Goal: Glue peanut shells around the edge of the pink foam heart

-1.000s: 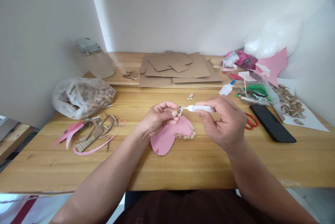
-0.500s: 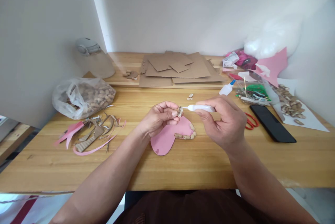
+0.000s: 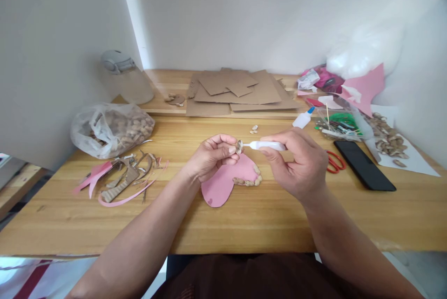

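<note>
Head view, centre of frame: left hand (image 3: 212,155) curled, thumb and fingertips pinched on small peanut shell (image 3: 239,146), raised just above pink heart cutout (image 3: 226,180) lying on bench (image 3: 244,224). Right hand (image 3: 298,161) closed round white glue pen (image 3: 267,145), held level, tip touching shell. Forearms angled in from lower corners. Bag of shells (image 3: 111,129) at left; scissors (image 3: 335,161) and phone (image 3: 365,165) at right.
</note>
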Available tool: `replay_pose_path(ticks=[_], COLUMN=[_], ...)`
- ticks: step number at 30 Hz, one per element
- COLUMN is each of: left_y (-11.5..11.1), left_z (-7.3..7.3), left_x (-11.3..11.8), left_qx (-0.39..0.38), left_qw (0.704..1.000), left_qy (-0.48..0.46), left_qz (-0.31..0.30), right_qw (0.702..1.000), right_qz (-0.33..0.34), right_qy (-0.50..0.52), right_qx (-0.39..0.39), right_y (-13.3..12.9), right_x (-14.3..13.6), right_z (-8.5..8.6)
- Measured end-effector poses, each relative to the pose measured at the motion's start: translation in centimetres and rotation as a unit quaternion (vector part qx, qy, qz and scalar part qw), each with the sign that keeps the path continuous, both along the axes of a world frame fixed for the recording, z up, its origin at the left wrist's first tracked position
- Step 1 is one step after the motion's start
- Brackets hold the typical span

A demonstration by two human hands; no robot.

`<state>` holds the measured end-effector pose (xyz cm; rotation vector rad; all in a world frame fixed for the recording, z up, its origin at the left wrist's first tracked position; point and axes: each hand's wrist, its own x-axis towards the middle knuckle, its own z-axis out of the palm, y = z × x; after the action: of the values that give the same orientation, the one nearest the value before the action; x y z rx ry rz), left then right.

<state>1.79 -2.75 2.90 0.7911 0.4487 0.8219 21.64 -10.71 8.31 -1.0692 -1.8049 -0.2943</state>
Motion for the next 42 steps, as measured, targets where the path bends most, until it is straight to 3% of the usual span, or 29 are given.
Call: replay_pose_path(ticks=[42], left_y=[-0.06], left_z=[-0.19], left_x=[-0.07], left_qx=[-0.002], left_qw=[1.000], left_qy=[-0.012], left_qz=[0.009], right_qw=[1.000], right_qz=[0.006], right_qy=[0.003], right_qx=[-0.015], right_y=[-0.23], right_x=[-0.35], right_z=[-0.12])
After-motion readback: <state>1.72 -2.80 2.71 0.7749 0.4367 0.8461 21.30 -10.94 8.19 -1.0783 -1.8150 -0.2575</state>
